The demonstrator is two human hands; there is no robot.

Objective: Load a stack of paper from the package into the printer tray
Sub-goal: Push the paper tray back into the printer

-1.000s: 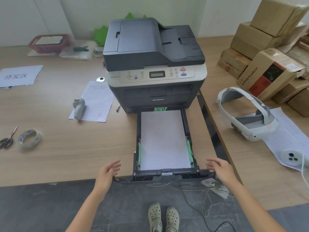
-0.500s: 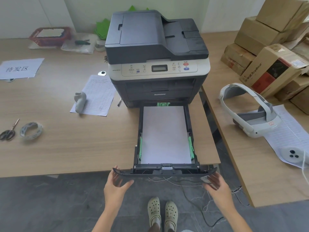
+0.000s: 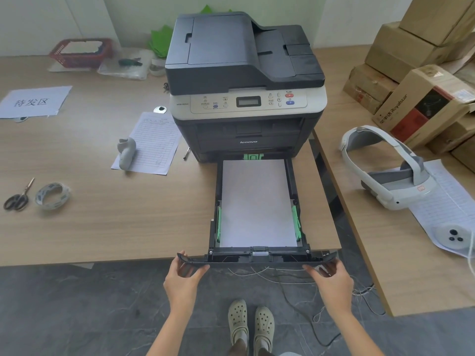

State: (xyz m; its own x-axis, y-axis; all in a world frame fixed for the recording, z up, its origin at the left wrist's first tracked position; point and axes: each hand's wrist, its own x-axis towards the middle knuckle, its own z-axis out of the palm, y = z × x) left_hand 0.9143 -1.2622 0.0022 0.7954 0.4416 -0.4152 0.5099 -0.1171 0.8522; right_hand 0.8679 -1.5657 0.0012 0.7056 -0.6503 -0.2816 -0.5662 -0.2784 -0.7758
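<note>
A dark grey Lenovo printer (image 3: 244, 60) stands on the wooden desk (image 3: 115, 227). Its black paper tray (image 3: 257, 263) is pulled out toward me, past the desk's front edge. A flat white stack of paper (image 3: 257, 201) lies in it between green guides. My left hand (image 3: 183, 278) grips the left end of the tray's front panel, fingers over the top and thumb below. My right hand (image 3: 331, 281) holds the right end the same way. No paper package is in view.
A white headset (image 3: 385, 176) and cardboard boxes (image 3: 424, 98) sit on the right table. Scissors (image 3: 16, 199), a tape roll (image 3: 52, 196), a lined sheet (image 3: 154, 145) and a red basket (image 3: 82, 51) lie on the desk. Cables (image 3: 295, 281) trail on the floor by my feet.
Both hands dropped from the desk edge beside the tray to the ends of its front panel and closed on it. The tray has stayed pulled out.
</note>
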